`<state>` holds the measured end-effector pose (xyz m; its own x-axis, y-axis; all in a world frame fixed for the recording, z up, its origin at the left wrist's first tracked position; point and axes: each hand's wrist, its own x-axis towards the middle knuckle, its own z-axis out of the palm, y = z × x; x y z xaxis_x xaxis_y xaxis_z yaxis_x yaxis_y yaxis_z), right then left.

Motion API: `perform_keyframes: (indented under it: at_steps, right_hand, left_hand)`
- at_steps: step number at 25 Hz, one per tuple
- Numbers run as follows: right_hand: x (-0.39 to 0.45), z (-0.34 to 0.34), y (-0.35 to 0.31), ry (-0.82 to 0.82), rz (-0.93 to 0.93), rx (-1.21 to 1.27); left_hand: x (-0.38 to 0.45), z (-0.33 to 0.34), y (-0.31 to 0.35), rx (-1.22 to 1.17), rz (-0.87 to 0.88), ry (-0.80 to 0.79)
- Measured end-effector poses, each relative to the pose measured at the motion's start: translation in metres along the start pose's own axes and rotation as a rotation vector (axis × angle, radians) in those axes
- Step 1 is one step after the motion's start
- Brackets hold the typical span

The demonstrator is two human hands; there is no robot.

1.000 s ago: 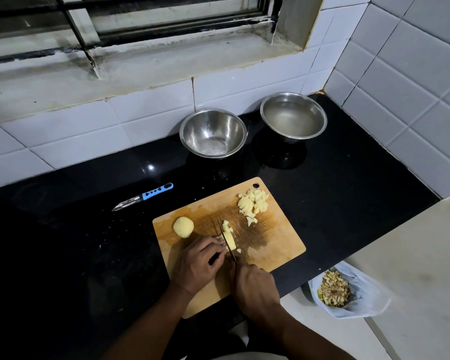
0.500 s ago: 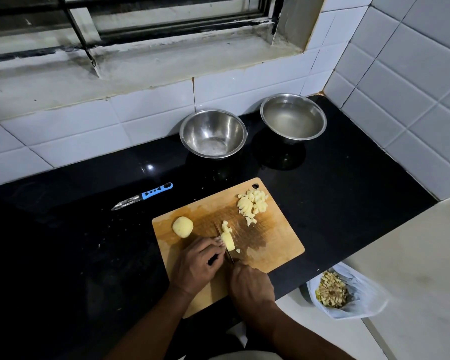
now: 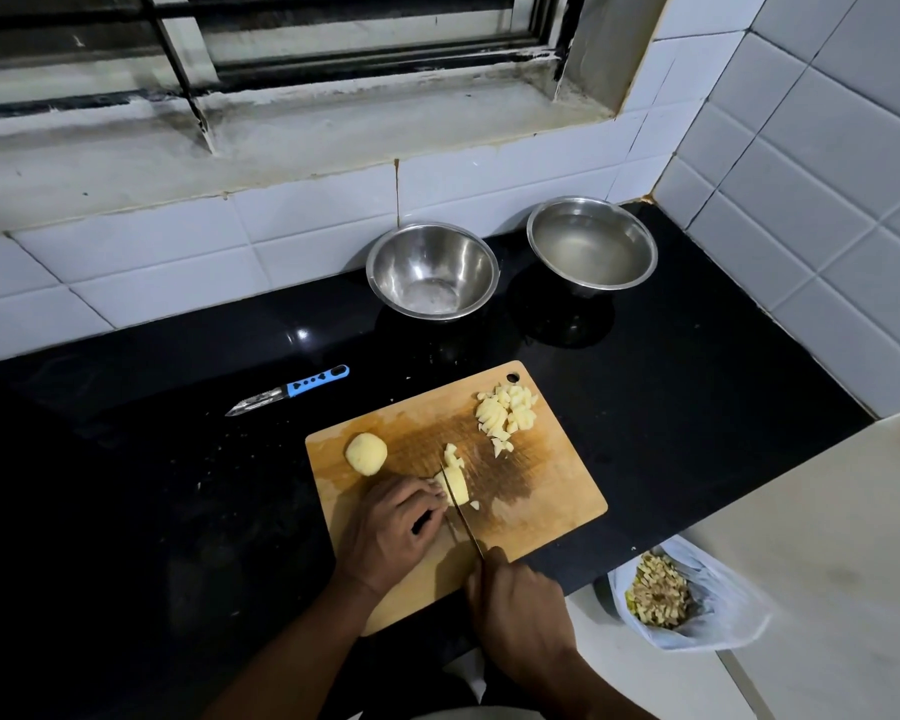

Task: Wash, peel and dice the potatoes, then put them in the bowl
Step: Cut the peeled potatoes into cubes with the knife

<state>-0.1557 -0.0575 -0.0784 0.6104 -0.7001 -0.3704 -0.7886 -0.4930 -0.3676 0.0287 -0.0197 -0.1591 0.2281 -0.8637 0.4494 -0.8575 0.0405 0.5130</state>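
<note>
the right hand (image 3: 520,605) was closed around the handle of a knife (image 3: 461,506), its blade down on a potato piece (image 3: 455,483) that the left hand (image 3: 393,532) pinned with curled fingertips on the wooden cutting board (image 3: 541,501). just beyond lay a few cut bits (image 3: 452,454), a peeled potato half (image 3: 366,453) sat at the board's left and a diced pile (image 3: 505,415) at its far right corner. on the black worktop (image 3: 697,387) a blue-handled peeler (image 3: 289,389) lay to the left, with an empty steel bowl (image 3: 432,272) and a water-filled bowl (image 3: 592,246) at the far wall, and a bag of peels (image 3: 666,600) sat lower right.
</note>
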Motion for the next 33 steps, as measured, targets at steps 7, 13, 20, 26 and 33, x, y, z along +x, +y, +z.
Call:
perform_keyframes:
  at_steps: [7,13,20,26,33]
  right_hand:
    - [0.019,0.010,-0.007,0.057,-0.035,0.056]
    - [0.029,0.019,-0.005,0.087,-0.040,-0.003]
    - [0.028,0.018,-0.004,0.080,-0.057,-0.018]
    - [0.032,0.018,-0.007,0.035,-0.064,-0.078]
    - [0.037,0.006,-0.008,-0.072,-0.129,-0.192]
  left_hand:
    - [-0.001,-0.006,0.000,0.072,-0.031,0.014]
    - [-0.002,-0.006,-0.002,0.078,-0.027,0.004]
    - [-0.002,-0.006,-0.001,0.084,-0.041,-0.020]
    - [-0.002,-0.008,0.001,0.088,-0.038,-0.028]
    - [-0.002,-0.008,0.000,0.094,-0.038,-0.030]
